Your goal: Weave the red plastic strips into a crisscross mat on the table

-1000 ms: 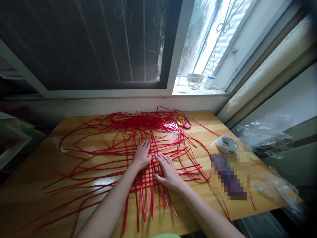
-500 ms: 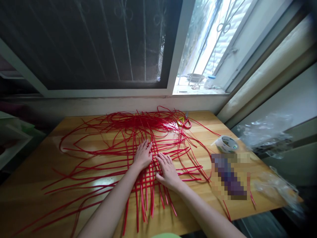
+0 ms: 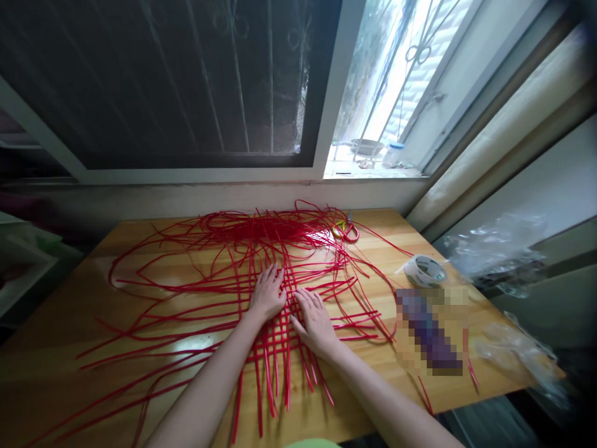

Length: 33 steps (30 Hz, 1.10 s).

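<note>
Thin red strips cross over and under each other in a loose woven grid point(image 3: 281, 343) on the wooden table, their long ends spreading outward. My left hand point(image 3: 268, 294) lies palm down on the upper middle of this weave, fingers stretched forward. Lower and to the right, my right hand point(image 3: 315, 320) rests on the weave's right part, fingers extended and thumb apart. A narrow band of crossed strips shows between the hands. What lies under the palms is hidden. Behind the weave sits a tangled heap of red strips point(image 3: 265, 228).
Scissors point(image 3: 346, 230) lie at the heap's right end. A roll of tape point(image 3: 425, 271) stands near the right edge of the table point(image 3: 153, 261), beside a blurred-out item point(image 3: 431, 333). Crumpled clear plastic point(image 3: 499, 249) is further right. A window point(image 3: 200, 93) rises behind the table.
The view has shifted very slightly. My right thumb has moved a little up and left; otherwise both hands and the weave look the same.
</note>
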Each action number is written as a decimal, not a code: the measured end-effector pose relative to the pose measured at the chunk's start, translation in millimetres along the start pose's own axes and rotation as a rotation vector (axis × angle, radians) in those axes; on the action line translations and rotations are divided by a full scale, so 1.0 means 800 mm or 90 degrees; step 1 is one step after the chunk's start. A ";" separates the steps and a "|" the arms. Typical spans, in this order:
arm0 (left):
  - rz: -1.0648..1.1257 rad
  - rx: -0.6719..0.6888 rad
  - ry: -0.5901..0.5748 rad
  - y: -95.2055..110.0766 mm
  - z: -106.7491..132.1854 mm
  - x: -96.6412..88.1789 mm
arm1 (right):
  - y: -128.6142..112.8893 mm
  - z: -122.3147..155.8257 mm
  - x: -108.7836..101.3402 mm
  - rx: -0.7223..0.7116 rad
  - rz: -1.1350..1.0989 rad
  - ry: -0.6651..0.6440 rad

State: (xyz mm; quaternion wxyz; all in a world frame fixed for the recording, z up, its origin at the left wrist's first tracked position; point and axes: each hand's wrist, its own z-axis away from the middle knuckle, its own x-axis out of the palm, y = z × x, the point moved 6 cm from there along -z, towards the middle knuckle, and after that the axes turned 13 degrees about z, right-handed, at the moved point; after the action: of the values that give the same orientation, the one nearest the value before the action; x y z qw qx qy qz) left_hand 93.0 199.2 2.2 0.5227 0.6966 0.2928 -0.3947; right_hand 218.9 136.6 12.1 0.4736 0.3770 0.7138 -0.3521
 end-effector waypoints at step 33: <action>0.044 0.002 0.123 0.003 0.009 -0.018 | -0.006 -0.003 0.003 0.032 -0.006 -0.062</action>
State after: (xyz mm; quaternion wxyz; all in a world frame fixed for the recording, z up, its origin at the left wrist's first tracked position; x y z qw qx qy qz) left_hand 86.0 191.9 14.9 0.5040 0.7423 0.3168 -0.3076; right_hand 212.8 136.7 11.2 0.4967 0.3677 0.6824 -0.3904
